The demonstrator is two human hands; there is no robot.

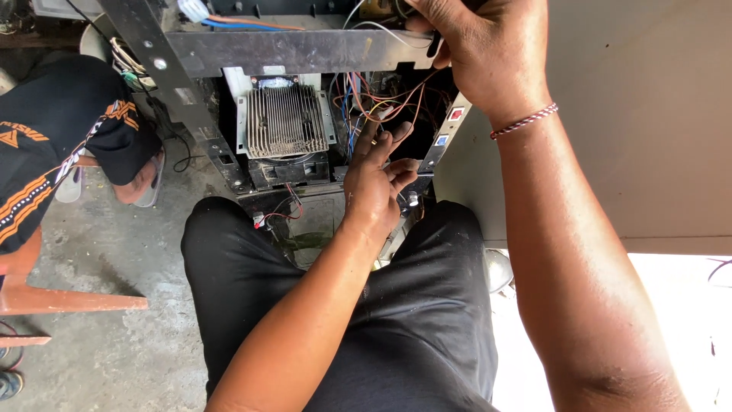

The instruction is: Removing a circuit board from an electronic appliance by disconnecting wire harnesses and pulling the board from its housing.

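An opened metal machine chassis (290,52) stands in front of my knees, with a ribbed grey heat sink (284,120) in its middle. To its right hangs a tangle of coloured wires (375,98). My left hand (375,181) reaches into the lower right of the chassis, fingers spread, touching the wires and the edge of a side panel (446,136). My right hand (488,53) is at the top of the frame, fingers curled over something at the chassis's upper edge. What it grips is hidden.
Another person in black clothing with orange stripes (46,145) crouches at the left, a sandal (151,183) beside them. A wooden piece (53,299) lies at lower left on the concrete floor (114,351). A beige wall panel (648,114) fills the right.
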